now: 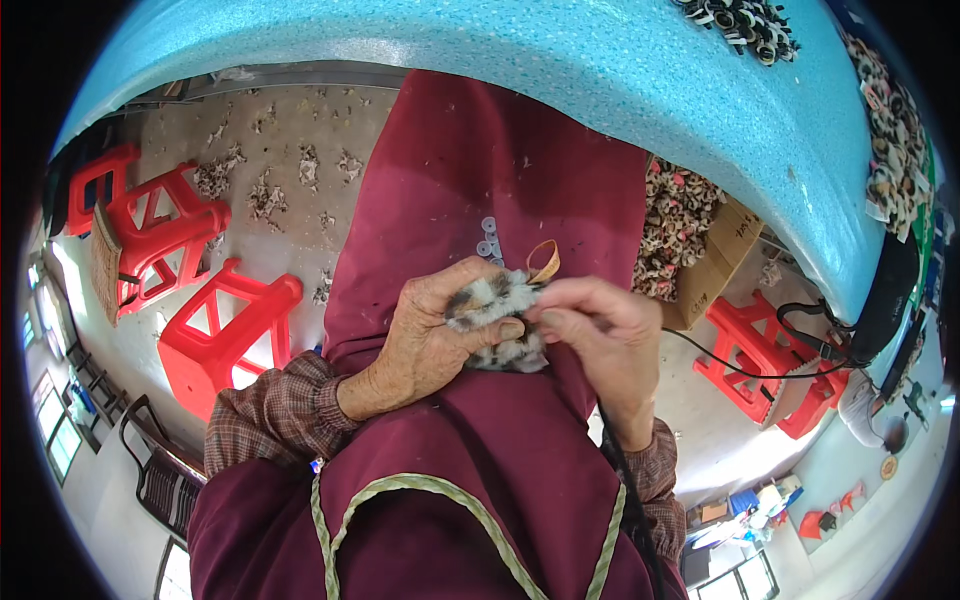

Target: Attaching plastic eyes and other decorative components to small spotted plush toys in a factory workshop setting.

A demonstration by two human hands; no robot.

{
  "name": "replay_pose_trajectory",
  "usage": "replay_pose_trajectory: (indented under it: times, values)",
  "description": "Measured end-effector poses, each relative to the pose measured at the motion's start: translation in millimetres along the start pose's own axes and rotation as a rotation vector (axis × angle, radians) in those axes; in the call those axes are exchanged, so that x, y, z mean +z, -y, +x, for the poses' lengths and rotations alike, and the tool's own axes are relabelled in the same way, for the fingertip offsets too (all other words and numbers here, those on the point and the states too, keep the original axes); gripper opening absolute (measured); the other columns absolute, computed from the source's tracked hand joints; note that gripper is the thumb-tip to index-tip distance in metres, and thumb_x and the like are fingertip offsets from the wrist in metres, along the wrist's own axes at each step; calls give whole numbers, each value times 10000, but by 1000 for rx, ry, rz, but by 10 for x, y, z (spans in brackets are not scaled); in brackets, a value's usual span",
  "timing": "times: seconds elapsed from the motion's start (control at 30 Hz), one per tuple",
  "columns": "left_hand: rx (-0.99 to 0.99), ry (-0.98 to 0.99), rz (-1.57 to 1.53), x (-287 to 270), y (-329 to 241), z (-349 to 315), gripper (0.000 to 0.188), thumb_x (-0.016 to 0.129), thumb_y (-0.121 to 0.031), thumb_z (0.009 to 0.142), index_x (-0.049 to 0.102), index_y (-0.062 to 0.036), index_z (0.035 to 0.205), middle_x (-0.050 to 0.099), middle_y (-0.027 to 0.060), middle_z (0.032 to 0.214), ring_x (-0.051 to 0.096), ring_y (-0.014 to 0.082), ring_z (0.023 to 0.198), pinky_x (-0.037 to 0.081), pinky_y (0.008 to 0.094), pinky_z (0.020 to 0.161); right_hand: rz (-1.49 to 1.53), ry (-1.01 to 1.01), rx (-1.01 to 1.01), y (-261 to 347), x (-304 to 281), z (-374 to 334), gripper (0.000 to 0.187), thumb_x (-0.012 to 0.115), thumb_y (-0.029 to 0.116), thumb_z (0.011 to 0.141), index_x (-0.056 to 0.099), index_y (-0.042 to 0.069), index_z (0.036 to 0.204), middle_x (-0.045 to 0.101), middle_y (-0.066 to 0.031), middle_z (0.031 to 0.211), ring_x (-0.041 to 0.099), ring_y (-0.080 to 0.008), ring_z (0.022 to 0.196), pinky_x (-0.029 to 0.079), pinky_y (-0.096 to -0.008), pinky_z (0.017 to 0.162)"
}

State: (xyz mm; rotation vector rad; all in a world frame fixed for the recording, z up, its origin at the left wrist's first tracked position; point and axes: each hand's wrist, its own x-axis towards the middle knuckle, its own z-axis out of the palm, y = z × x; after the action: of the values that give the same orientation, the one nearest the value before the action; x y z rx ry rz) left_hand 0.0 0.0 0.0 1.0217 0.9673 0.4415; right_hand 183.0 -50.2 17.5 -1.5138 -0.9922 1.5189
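Note:
A small furry piece (pixel 492 300), white with black and tan patches, is gripped between the thumb and fingers of my left hand (pixel 415 325) above my lap. From its top edge sticks up a tan ribbon loop (pixel 545 262). At the piece's right edge, the thumb and forefinger of my right hand (pixel 608 325) are pinched together; what lies between them is too small or hidden to make out. More of the same patterned fur (pixel 510 355) shows below my left thumb. Several small clear plastic discs (pixel 488 240) lie on my maroon apron (pixel 420 200), just beyond the hands.
A speckled blue table (pixel 450 40) curves across the far side, with piles of furry pieces (pixel 745 28) at its right. Beneath it stands a cardboard box (pixel 715 265) of similar pieces. Red plastic stools (pixel 225 340) stand on both sides; fur scraps (pixel 268 195) litter the floor.

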Motion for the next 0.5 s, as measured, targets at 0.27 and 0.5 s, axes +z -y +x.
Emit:
replay_pose_trajectory:
  times: [0.27,0.5]
  values:
    - [373,0,102,-53,40,27,241,731,-64,728,642,-16,947,626,61,820,615,151,751,484,269,672,311,70,103,-82,-41,130,198,647,57,846,627,-28,1023,632,-82,961,609,-114,798,505,-231,735]
    - [873,-63,464,-152,-165,-50,250,737,-102,689,654,3,901,631,107,850,642,244,728,520,327,625,97,102,-374,12,86,4,100,689,7,768,639,-17,852,624,-100,807,620,-185,714,496,-271,607]
